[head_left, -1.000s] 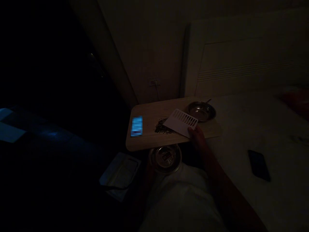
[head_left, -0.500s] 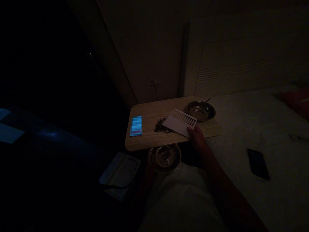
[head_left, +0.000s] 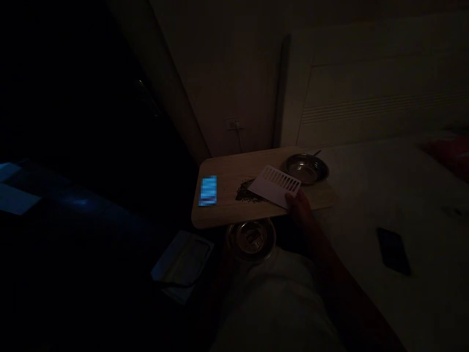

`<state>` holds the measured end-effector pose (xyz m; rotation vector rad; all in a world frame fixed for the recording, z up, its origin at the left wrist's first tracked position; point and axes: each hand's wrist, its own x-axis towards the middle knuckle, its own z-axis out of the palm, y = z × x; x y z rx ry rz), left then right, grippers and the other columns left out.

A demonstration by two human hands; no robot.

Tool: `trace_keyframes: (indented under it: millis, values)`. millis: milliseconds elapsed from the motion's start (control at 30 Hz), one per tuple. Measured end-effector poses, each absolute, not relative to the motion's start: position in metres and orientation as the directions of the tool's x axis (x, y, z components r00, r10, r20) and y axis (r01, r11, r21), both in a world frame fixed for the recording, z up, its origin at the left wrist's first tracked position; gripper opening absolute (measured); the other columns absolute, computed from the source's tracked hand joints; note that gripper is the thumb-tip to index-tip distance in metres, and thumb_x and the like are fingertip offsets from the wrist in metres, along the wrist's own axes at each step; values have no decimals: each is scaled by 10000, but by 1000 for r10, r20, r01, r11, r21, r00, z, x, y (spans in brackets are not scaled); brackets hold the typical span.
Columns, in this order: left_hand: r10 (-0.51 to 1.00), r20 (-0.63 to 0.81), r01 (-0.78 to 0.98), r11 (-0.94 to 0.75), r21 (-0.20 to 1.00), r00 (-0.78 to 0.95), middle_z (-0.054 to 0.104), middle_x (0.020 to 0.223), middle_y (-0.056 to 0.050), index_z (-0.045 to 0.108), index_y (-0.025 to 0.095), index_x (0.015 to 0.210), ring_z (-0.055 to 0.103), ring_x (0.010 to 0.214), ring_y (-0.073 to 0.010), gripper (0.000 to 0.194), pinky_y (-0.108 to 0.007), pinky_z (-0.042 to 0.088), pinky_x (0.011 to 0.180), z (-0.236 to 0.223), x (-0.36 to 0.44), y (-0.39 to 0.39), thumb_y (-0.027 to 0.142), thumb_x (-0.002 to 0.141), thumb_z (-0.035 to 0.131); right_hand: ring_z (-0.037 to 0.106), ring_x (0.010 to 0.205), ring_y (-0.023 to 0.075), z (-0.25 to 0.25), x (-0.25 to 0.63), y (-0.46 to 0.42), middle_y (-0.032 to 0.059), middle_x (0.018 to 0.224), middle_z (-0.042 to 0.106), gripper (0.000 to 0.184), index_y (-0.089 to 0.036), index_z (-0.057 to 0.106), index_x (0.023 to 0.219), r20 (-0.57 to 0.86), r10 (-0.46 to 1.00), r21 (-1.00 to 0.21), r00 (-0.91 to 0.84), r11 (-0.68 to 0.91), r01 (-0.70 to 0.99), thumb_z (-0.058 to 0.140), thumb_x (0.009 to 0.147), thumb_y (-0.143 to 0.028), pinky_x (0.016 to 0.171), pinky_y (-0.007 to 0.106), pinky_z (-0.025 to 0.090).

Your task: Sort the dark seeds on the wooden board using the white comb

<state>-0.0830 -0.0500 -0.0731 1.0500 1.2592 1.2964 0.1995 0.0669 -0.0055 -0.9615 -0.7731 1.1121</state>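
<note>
My right hand (head_left: 299, 203) grips a flat white plastic piece (head_left: 270, 188) by its near right corner, thumb on top. A row of slots runs along the far side of the piece. Its left edge lies against a spread pile of small dark grains (head_left: 246, 191) on the wooden tabletop (head_left: 223, 215). Just below the table's front edge is a round metal bowl (head_left: 269, 252) with a dark rectangular shape inside. My left hand (head_left: 229, 249), very dim in the shadow, is at the bowl's left rim and holds it.
Another metal bowl (head_left: 311, 173) with a handle sticking out stands at the table's back right. A lit phone screen (head_left: 207, 190), blurred, lies on the left. A dark phone (head_left: 394, 251) rests on the bed (head_left: 359, 205). A pale bag (head_left: 183, 266) is low on the left.
The picture has darkened and the view has shifted very slightly. The white plastic piece, the grains and both hands keep nearly the same places.
</note>
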Motion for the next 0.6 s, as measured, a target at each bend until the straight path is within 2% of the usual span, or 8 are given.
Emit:
trace_keyframes:
  millis: [100, 367, 467, 600]
  values:
    - [990, -42, -93, 29, 995, -136, 471, 1620, -105, 527, 271, 1481, 353, 1530, -377, 831, -493, 283, 1260, -71, -81, -49, 595, 749, 748, 709, 1035, 263, -6, 199, 67, 38, 1089, 779, 407, -258, 691, 1049, 39, 957, -916, 289, 150, -373, 830, 699, -413, 1013, 466, 534]
    - [988, -84, -115, 69, 991, -131, 509, 1593, -76, 536, 296, 1477, 337, 1537, -378, 805, -515, 292, 1257, -51, -74, -50, 586, 755, 745, 699, 1047, 264, -4, 200, 66, 37, 1097, 775, 383, -260, 691, 1052, 49, 958, -925, 283, 150, -349, 815, 719, -401, 1019, 468, 522]
    - [988, -91, -122, 76, 990, -121, 518, 1584, -86, 529, 287, 1487, 350, 1528, -391, 818, -513, 313, 1248, -53, -73, -44, 596, 758, 735, 695, 1032, 256, -3, 198, 65, 39, 1092, 771, 385, -257, 688, 1051, 42, 945, -923, 325, 161, -350, 814, 717, -402, 1005, 455, 523]
    - [988, -88, -110, 74, 991, -130, 547, 1559, -83, 561, 288, 1453, 322, 1538, -407, 829, -532, 264, 1268, -62, -76, -39, 585, 710, 777, 686, 1016, 239, 1, 196, 59, 43, 1096, 766, 400, -246, 680, 1075, 84, 908, -923, 410, 226, -312, 799, 738, -423, 993, 425, 523]
